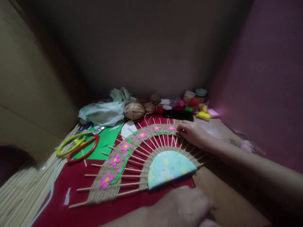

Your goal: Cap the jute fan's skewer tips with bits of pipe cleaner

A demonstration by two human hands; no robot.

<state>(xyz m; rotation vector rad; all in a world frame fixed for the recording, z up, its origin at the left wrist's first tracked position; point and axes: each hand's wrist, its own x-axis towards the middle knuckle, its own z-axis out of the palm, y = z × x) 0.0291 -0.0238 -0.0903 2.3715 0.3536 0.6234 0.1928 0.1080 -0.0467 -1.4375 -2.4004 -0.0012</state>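
Observation:
A half-round fan of thin wooden sticks woven with jute twine (132, 157) lies in front of me. Its outer band carries pink clay flowers (115, 160) with yellow centres and a green clay vine (125, 162). Pale blue floral fabric (168, 168) covers the inner half circle. My right hand (190, 132) rests at the right part of the outer band, fingers pinched together at the twine beside the last visible flower. Below the fan's straight edge, my left hand (184, 205) is curled and blurred; whatever its fingers hold is hidden.
Scissors (82, 146) with yellow and red handles lie on green sheets (106, 138) at left, near many loose sticks (30, 183). Behind the fan are twine balls (134, 111), fabric (103, 113), a black phone-like slab (178, 115) and clay packets (203, 116). Walls close in around.

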